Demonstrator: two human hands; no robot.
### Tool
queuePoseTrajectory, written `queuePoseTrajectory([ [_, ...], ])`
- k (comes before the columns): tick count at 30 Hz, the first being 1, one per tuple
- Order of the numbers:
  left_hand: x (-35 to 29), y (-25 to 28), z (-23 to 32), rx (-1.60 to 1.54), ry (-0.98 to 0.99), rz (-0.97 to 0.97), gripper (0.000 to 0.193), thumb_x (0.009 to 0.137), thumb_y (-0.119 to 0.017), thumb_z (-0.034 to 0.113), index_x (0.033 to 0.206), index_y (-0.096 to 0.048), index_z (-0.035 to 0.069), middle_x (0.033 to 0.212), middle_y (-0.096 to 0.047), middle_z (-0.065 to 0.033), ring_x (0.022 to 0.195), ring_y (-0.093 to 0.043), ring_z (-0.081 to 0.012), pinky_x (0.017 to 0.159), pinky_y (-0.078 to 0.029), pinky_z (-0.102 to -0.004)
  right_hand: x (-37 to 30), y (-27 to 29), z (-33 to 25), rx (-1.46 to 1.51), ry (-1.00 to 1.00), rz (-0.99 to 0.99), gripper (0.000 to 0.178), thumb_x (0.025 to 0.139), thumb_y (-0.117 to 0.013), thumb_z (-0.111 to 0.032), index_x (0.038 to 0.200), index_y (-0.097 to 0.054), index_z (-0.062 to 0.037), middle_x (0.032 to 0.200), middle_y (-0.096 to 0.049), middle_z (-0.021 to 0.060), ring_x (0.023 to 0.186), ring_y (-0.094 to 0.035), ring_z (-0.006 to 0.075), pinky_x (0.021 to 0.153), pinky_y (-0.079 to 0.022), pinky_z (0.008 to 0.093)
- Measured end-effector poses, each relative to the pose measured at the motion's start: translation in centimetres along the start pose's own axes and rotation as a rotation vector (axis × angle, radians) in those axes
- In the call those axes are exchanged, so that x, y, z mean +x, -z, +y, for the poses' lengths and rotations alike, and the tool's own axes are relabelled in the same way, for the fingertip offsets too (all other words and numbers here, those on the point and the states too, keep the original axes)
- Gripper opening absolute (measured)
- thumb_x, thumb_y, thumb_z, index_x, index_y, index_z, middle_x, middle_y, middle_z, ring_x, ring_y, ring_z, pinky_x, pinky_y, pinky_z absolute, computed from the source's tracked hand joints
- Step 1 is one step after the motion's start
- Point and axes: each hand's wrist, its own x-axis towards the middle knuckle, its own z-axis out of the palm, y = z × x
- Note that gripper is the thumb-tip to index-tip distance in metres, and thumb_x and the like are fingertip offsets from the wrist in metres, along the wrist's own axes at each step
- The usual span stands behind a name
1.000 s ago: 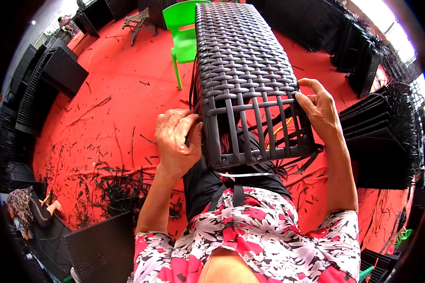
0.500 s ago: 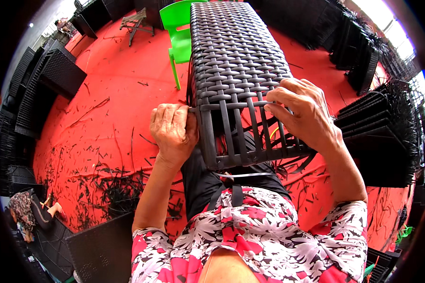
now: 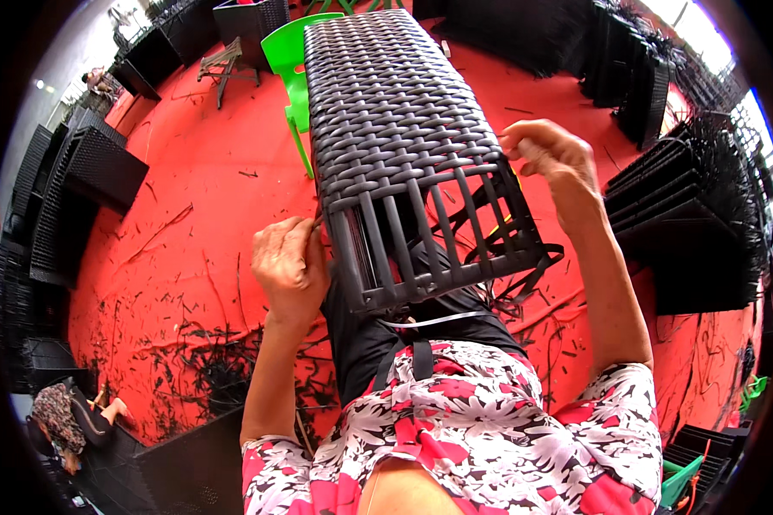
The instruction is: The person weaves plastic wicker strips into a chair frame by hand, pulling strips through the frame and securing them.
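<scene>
A long dark grey wicker piece (image 3: 399,112) of woven plastic strips extends away from my lap. Its far part is closely woven, while the near end shows bare lengthwise strips (image 3: 404,236) over a frame. At its left edge my left hand (image 3: 290,264) is closed, and a short bit of dark weaving strip shows between its fingers and the edge. Beyond the right edge my right hand (image 3: 558,154) is raised with curled fingers, thumb and fingertips close to the weave; what they hold is hidden. Loose dark strips (image 3: 532,270) hang in loops at the near right corner.
A green plastic chair (image 3: 290,77) stands behind the piece's left side. Black wicker panels (image 3: 687,215) are stacked at right, more (image 3: 103,163) at left. Strip scraps (image 3: 219,365) litter the red floor (image 3: 180,232). Another person (image 3: 64,421) bends at lower left.
The wicker piece has shifted left in view. My right hand has moved from the top of the weave out past its right edge. My left hand stays at the left edge, slightly lower.
</scene>
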Motion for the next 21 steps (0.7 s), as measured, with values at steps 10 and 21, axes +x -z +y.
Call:
queuePoseTrajectory([
  [10, 4.1, 3.8, 5.2, -0.088, 0.057, 0.010, 0.019, 0.083, -0.057, -0.004, 0.102, -0.062, -0.003, 0.103, -0.061, -0.0156, 0.094, -0.060, -0.0258, 0.085, -0.047, -0.0367, -0.4, -1.7, 7.3, 1.082, -0.336, -0.607, 0.039, 0.082, -0.065, -0.009, 0.118, -0.055, 0.0028, 0.110, -0.063, 0.0129, 0.097, -0.063, 0.0206, 0.089, -0.051, 0.0343],
  [21, 6.8, 2.7, 8.3, -0.105, -0.078, -0.298, 0.020, 0.076, -0.070, 0.004, 0.095, -0.065, 0.001, 0.100, -0.060, -0.0132, 0.088, -0.058, -0.0272, 0.078, -0.048, -0.0362, -0.4, -6.8, 9.7, 1.407, -0.284, -0.630, 0.026, 0.075, -0.067, -0.003, 0.101, -0.065, 0.0012, 0.096, -0.066, 0.0098, 0.082, -0.066, 0.0184, 0.078, -0.056, 0.0325],
])
